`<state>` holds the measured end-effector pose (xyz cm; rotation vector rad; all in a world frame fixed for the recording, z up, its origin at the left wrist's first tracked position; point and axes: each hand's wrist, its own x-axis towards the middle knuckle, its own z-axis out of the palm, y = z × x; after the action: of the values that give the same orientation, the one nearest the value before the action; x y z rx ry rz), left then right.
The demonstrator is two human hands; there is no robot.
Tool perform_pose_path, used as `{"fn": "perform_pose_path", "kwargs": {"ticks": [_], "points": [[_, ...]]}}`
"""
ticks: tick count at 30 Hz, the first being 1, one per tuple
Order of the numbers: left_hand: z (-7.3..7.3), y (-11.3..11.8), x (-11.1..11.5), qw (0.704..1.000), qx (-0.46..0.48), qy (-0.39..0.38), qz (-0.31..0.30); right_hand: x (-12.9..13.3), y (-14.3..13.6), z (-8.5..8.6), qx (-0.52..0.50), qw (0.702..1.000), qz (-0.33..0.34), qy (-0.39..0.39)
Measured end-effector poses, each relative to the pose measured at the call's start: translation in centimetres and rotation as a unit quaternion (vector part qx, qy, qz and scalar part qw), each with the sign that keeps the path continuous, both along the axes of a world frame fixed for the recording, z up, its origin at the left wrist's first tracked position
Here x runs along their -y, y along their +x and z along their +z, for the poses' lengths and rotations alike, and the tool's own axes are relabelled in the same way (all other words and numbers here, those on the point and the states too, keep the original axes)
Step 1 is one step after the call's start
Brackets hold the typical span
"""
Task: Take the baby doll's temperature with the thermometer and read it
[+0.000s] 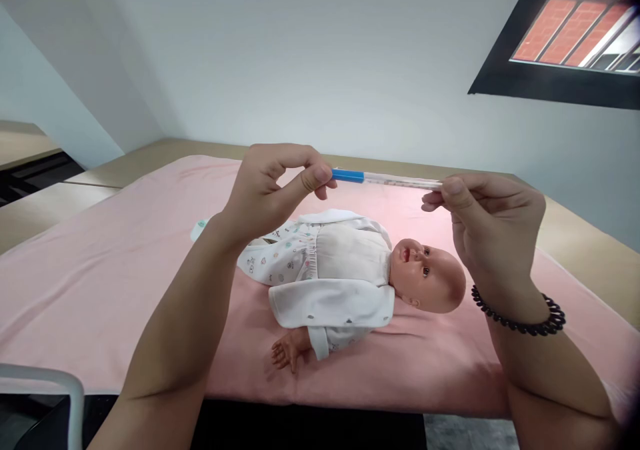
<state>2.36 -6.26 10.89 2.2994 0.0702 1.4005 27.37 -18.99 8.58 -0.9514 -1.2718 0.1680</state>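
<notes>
A glass thermometer (400, 181) with a blue cap-like end is stretched level between my two hands, above the doll. My left hand (285, 183) pinches the blue end between thumb and fingers. At the clear end, the thumb and fingers of my right hand (493, 217) are closed on the tip; a black coiled band circles that wrist. Below lies a baby doll (353, 257) on its back, head to the right, in a white open jacket and patterned trousers. My left forearm hides part of its legs.
A pink blanket (125, 237) covers most of the wooden table (200, 149). Behind it rises a white wall with a dark-framed window (575, 30) at upper right. A grey metal tube (75, 397) curves at lower left, near the table's front edge.
</notes>
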Motion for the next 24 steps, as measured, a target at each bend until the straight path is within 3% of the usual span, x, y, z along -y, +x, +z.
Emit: {"fn": "perform_pose_path", "kwargs": {"ticks": [7, 15, 24], "points": [[-0.2, 0.1, -0.2, 0.998, -0.003, 0.009, 0.055, -0.01, -0.28, 0.03, -0.01, 1.0, -0.003, 0.026], [-0.17, 0.3, -0.26, 0.996, 0.023, 0.043, 0.07, -0.05, -0.35, 0.05, 0.016, 0.999, -0.027, 0.038], [-0.23, 0.29, -0.45, 0.997, 0.025, 0.026, 0.071, -0.03, -0.23, -0.08, 0.028, 0.998, -0.049, 0.029]]}}
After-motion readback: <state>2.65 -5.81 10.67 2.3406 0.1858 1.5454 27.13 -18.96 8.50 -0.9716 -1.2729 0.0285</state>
